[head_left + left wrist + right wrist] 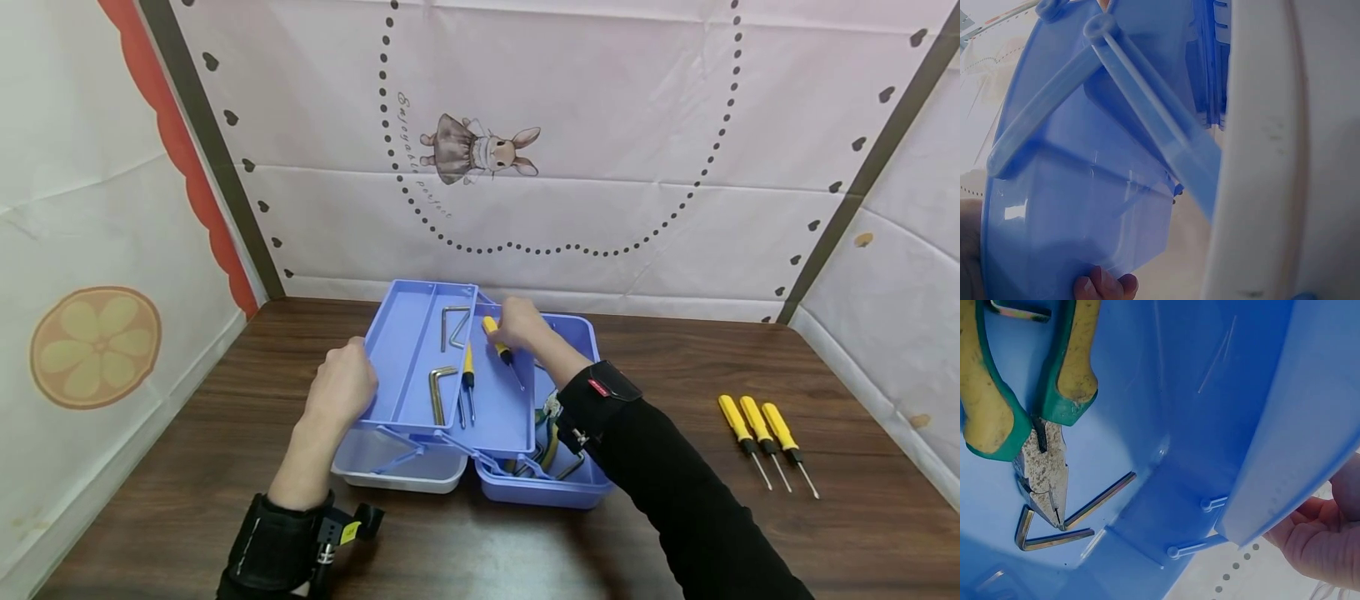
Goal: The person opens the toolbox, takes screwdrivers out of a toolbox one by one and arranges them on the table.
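Observation:
A blue toolbox [540, 497] stands open, its trays fanned out on hinged arms [1154, 100]. My left hand [341, 383] grips the left wall of the upper tray [405, 350], fingertips [1105, 284] curled beneath it in the left wrist view. Several hex keys [437, 392] lie in that tray. At the back edge of the lower tray [502, 417], my right hand [521, 323] holds the rim, with fingers tucked under it in the right wrist view. A yellow-handled screwdriver [501, 342] lies close beside that hand. Another screwdriver [468, 371] sits partly under the upper tray.
Inside the toolbox base are pliers [1044, 469] with green and yellow handles and hex keys [1054, 539]. Left of the base, a pale lid [405, 475] extends under the upper tray. Three yellow screwdrivers [757, 423] lie side by side on the wooden table [660, 517] at right.

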The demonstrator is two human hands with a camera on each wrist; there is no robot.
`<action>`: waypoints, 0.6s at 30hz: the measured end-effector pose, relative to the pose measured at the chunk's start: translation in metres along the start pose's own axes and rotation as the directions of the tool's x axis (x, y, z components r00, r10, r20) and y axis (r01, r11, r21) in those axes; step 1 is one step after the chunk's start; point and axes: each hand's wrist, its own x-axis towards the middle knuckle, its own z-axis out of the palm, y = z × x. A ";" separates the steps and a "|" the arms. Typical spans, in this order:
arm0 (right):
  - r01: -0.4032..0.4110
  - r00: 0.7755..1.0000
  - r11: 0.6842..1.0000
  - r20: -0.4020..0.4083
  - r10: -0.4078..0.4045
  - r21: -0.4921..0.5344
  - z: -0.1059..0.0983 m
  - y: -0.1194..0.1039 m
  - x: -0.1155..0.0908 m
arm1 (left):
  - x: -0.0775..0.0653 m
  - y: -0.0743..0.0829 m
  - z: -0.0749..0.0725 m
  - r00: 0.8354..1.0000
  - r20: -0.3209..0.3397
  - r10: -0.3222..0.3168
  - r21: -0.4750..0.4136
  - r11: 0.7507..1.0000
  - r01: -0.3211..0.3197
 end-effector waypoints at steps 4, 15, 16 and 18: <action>-0.011 1.000 1.000 0.008 0.011 0.013 -0.001 0.000 -0.005 | 0.000 0.001 0.000 1.000 0.011 -0.001 -0.001 1.000 0.001; 0.046 0.999 0.990 -0.020 -0.044 0.134 -0.024 0.003 -0.024 | 0.001 0.001 -0.001 1.000 0.016 -0.004 -0.010 1.000 0.005; 0.052 0.998 0.987 -0.027 -0.049 0.151 -0.028 0.004 -0.026 | 0.001 0.001 -0.001 1.000 0.015 -0.004 -0.010 1.000 0.004; 0.049 0.999 0.983 -0.029 -0.044 0.177 -0.037 0.005 -0.030 | 0.001 0.001 -0.001 1.000 0.018 -0.005 -0.012 1.000 0.005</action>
